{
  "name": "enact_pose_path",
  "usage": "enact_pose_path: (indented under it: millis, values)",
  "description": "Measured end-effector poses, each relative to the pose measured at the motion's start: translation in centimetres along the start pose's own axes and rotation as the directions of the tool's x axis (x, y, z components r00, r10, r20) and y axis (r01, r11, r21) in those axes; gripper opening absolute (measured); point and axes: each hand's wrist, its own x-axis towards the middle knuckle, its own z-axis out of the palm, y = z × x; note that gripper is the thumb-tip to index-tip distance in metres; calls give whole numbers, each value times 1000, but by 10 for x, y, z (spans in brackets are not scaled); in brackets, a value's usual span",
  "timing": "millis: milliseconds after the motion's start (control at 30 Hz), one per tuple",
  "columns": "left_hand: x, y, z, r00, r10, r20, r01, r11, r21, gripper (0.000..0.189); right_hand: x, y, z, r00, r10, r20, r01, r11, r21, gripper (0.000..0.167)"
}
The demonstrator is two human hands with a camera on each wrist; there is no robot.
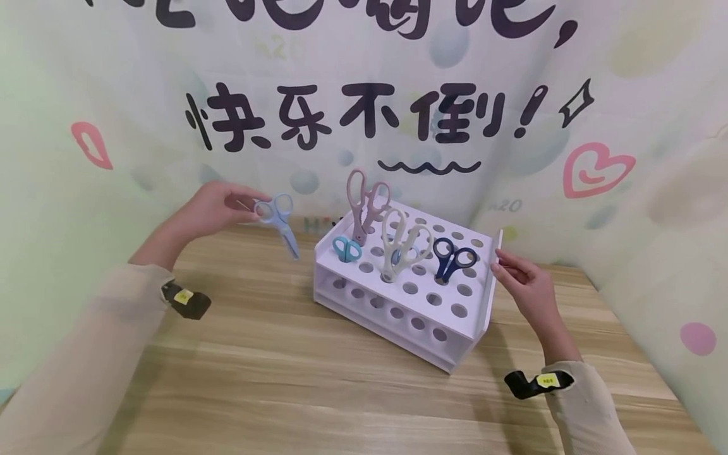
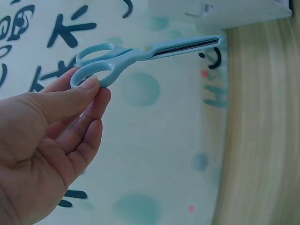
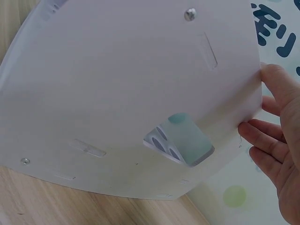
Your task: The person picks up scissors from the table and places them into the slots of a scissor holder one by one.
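Light blue scissors hang in the air left of the rack, blades closed and tilted down to the right. My left hand pinches one finger loop between thumb and fingers, plain in the left wrist view on the blue scissors. A white rack with rows of round holes stands on the table. My right hand pinches the top edge of its right side panel. In the holes stand pink scissors, small teal scissors, cream scissors and navy scissors.
Another light blue handle shows partly behind the cream scissors. The wood-grain table runs under the rack. A printed cloth with large characters hangs close behind it, and walls stand at both sides.
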Motion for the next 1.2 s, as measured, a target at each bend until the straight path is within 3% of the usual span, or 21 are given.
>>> enact_pose_path:
  millis: [200,467,667,867,1100,1200]
  values:
    - [0,26,-4,994,104,33,-103,994,-29,33,0,0,1,1000,-7,-5,7,1000,19,42]
    - [-3,68,-13,981,173,91,-171,985,-22,33,-3,-16,2,1000,-12,-2,12,1000,25,41]
    - [0,94,-13,958,268,103,-263,963,-61,31,-8,-30,4,1000,-24,2,24,998,63,40]
    - [6,116,-1,939,307,154,-290,949,-125,31,-8,-29,4,1000,-25,-4,25,998,53,40]
    - [18,141,19,896,395,203,-365,915,-169,32,-8,-29,4,999,-31,-11,31,999,44,39]
    - [25,148,29,890,399,220,-359,912,-199,32,-8,-29,4,999,-31,-11,31,998,45,39]
